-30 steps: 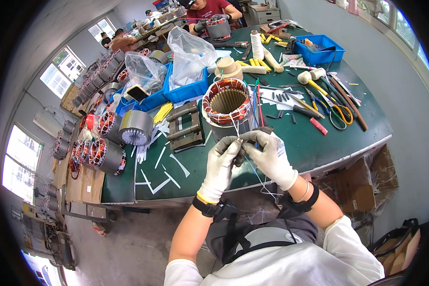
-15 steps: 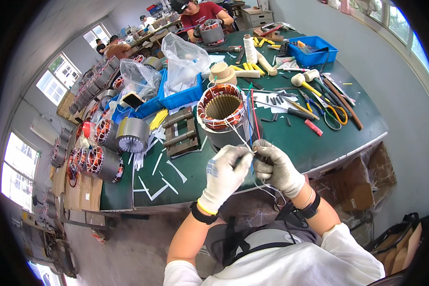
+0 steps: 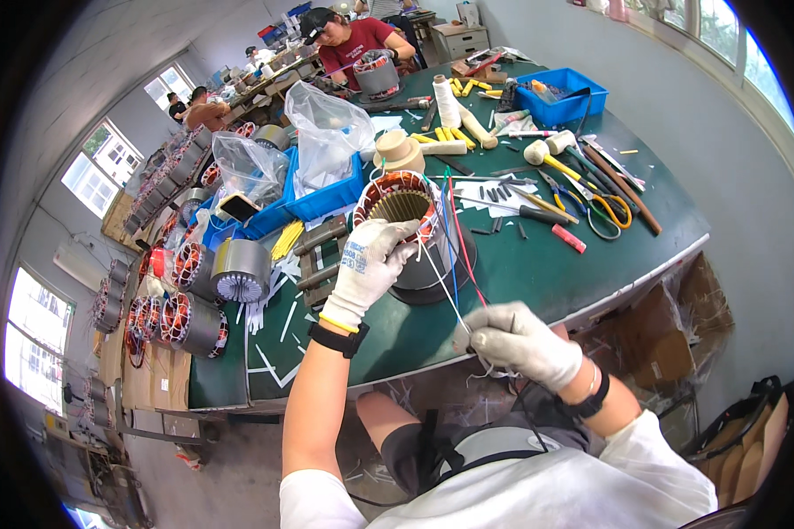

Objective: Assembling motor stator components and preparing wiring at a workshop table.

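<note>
A motor stator (image 3: 432,278) with a grey steel body and orange copper windings laced in white stands upright at the table's near edge. Over its near left rim bends my gloved left hand (image 3: 369,264), fingers closed on the winding edge. A white cord (image 3: 443,286) runs taut from that rim to my gloved right hand (image 3: 525,342), which grips it in a fist beyond the table's front edge. Loose cord dangles below the fist. Blue, red and black lead wires (image 3: 457,238) rise from the stator's right side. The left fingertips are partly hidden.
Left of the stator lie a metal frame (image 3: 322,264), white paper strips and blue bins (image 3: 331,198). Mallets, pliers, scissors (image 3: 604,212) and black sleeve pieces lie to the right. A cord spool (image 3: 445,101) stands behind. Across the table a person handles another stator (image 3: 378,79).
My hands were together in front of the stator. The left has moved up and left onto its rim; the right has drawn down and right, stretching the cord.
</note>
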The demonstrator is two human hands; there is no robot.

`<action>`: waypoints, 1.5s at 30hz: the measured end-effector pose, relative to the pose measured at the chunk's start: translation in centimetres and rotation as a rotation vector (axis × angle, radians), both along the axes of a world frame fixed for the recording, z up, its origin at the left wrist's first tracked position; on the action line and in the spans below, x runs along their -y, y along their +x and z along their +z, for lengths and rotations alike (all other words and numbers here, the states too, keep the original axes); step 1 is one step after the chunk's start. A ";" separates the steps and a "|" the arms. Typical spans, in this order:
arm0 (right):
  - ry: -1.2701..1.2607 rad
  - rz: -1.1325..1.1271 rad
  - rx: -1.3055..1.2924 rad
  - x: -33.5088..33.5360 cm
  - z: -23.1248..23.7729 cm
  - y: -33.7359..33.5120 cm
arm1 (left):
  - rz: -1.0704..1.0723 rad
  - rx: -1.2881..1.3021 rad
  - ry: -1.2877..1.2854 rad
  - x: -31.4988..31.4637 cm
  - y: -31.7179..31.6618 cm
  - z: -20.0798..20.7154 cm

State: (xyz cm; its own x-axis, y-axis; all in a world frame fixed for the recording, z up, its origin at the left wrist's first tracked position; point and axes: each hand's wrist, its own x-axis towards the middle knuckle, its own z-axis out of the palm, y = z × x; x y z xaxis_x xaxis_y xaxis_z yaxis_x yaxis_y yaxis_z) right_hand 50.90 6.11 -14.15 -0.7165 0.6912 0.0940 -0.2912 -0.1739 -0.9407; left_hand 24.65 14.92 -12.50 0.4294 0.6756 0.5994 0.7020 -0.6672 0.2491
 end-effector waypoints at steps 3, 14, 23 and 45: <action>0.734 -0.169 0.313 -2.5 4.1 -1.1 | -0.029 -0.002 0.135 -0.3 -0.4 -0.4; 0.436 -0.353 0.676 -5.3 1.0 -2.4 | 0.043 0.080 -0.274 -0.2 0.1 0.6; 0.589 -0.920 0.524 -8.3 -1.9 -8.6 | 0.011 0.275 -0.570 -0.6 0.4 1.2; 0.693 -0.942 0.822 -8.4 0.0 -9.7 | 0.062 0.294 -0.353 -0.6 0.5 -0.2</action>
